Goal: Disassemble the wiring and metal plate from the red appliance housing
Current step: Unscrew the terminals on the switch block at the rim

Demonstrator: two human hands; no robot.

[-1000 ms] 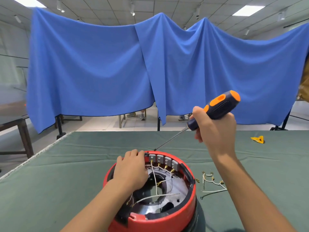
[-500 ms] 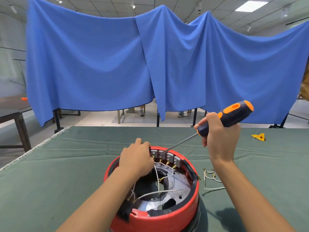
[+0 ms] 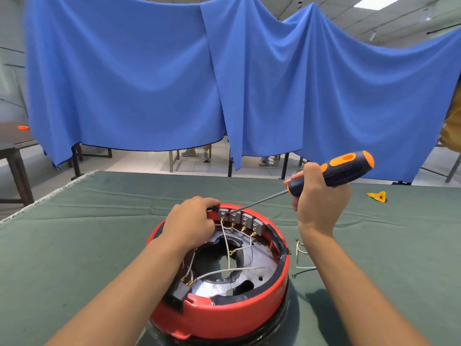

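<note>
Right hand [image 3: 320, 196]: closed around screwdriver [image 3: 331, 174], tip set on grey terminal blocks [image 3: 240, 219] at 12 o'clock of red housing [image 3: 224, 318]. Left hand [image 3: 190, 221]: clamped on rim at 11 o'clock. White wires [image 3: 225, 242] are laid across metal plate [image 3: 212, 285]; housing is centred on green table [image 3: 74, 245].

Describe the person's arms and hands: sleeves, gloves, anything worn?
Both arms are bare from the bottom of the frame to the fingertips: no sleeves in view. The left hand and right hand wear no gloves. No watch, rings, bracelets or markings show on either wrist or the visible fingers.
</note>
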